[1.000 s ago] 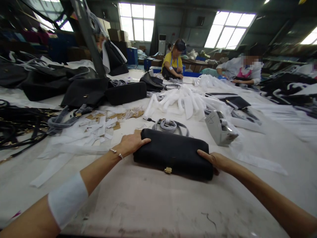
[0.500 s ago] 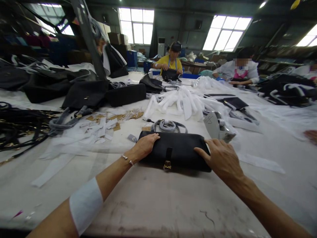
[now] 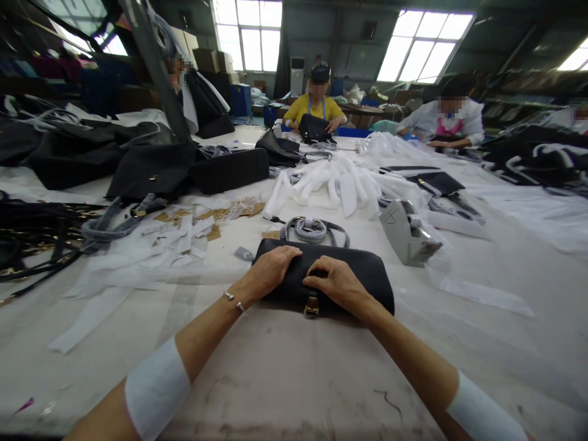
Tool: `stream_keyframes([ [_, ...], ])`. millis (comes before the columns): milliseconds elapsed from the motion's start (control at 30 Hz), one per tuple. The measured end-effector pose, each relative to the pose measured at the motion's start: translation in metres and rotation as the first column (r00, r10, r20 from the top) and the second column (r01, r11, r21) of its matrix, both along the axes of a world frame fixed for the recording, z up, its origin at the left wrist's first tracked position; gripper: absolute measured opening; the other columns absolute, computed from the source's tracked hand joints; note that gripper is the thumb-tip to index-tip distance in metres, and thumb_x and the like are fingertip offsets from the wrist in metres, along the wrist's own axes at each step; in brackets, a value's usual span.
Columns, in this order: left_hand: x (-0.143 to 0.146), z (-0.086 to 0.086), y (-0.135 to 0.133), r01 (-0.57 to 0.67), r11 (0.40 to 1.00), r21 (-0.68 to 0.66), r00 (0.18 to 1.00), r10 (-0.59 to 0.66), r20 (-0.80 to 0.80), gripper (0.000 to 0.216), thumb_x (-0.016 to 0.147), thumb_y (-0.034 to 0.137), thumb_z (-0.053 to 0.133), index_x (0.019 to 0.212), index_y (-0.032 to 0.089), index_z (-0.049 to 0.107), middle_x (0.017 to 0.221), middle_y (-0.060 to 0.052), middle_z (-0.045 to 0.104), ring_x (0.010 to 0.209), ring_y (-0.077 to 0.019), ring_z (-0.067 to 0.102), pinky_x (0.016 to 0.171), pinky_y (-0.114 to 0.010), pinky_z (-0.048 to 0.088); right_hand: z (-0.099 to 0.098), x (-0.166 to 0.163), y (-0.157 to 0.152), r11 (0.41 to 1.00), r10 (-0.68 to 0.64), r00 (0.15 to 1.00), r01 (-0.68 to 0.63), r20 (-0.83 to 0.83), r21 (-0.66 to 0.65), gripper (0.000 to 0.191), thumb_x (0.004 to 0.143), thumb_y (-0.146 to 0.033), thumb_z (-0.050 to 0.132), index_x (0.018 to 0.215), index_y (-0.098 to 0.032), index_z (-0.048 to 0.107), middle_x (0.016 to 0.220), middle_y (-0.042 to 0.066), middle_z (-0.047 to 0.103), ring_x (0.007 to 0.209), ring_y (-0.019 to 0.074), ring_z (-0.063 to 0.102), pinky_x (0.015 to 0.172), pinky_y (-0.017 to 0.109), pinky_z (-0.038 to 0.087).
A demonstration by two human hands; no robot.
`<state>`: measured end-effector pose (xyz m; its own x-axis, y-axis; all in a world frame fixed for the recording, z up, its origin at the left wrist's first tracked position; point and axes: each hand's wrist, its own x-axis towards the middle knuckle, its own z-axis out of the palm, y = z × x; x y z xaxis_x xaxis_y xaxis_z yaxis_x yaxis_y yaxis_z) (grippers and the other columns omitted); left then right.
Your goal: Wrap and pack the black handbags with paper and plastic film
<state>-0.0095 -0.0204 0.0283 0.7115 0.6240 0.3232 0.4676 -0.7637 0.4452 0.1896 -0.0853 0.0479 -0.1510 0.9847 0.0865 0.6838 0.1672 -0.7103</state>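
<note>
A black handbag [image 3: 358,269] lies flat on the white-covered table in front of me, its short strap and gold buckle [image 3: 311,305] facing my side. My left hand [image 3: 275,266] grips the bag's left part, fingers bent over the top; the thumb is hidden. At the middle of the flap, my right hand [image 3: 337,283] is closed, thumb and curled fingers pinched about the short strap just above the buckle. How much of the strap they hold is covered by the fingers. Behind the bag lies its wrapped, coiled shoulder strap [image 3: 311,229], and a grey tag [image 3: 243,253] sticks out at the left.
A grey tape dispenser [image 3: 408,236] stands to the right of the bag. White wrapping strips [image 3: 340,184] are heaped behind. Paper scraps [image 3: 186,236], dark straps [image 3: 41,239] and black bags [image 3: 151,171] cover the left. Co-workers handle bags across the table.
My right hand has left the bag's right end and moved left to the strap at its middle, closing there. My left hand stays on the bag's left part.
</note>
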Motion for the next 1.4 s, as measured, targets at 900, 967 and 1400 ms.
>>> stream_keyframes([
  [900,0.011,-0.016,-0.044,0.196,0.967,0.164,0.980,-0.198,-0.007,0.035,0.098,0.033,0.047,0.130,0.022,0.057,0.134,-0.009,0.060,0.126,-0.0239,0.053,0.116,-0.053,0.024,-0.055,0.071,-0.125,0.622,-0.492,-0.107,0.651,-0.864,-0.435,0.028,0.068,-0.031,0.082,0.085,-0.018,0.065,0.083,0.001,0.070,0.079,0.0142,0.069,0.074,0.023,0.059],
  [967,0.011,-0.016,-0.043,0.197,0.967,0.161,0.980,-0.199,-0.004,0.035,0.097,0.032,0.048,0.130,0.023,0.058,0.133,-0.009,0.060,0.126,-0.0238,0.054,0.116,-0.053,0.025,-0.056,0.079,-0.113,0.654,-0.488,-0.130,0.601,-0.863,-0.460,0.023,0.070,-0.028,0.081,0.083,-0.017,0.065,0.084,0.003,0.071,0.082,0.0159,0.070,0.076,0.024,0.060],
  [1400,0.012,-0.017,-0.045,0.184,0.969,0.162,0.983,-0.186,-0.003,0.033,0.097,0.026,0.049,0.128,0.022,0.058,0.132,-0.009,0.061,0.125,-0.0241,0.054,0.114,-0.055,0.027,-0.045,0.077,-0.081,0.573,-0.322,-0.022,0.792,-0.947,-0.213,0.028,0.071,-0.039,0.079,0.083,-0.018,0.065,0.082,-0.001,0.073,0.079,0.0140,0.070,0.076,0.025,0.060],
])
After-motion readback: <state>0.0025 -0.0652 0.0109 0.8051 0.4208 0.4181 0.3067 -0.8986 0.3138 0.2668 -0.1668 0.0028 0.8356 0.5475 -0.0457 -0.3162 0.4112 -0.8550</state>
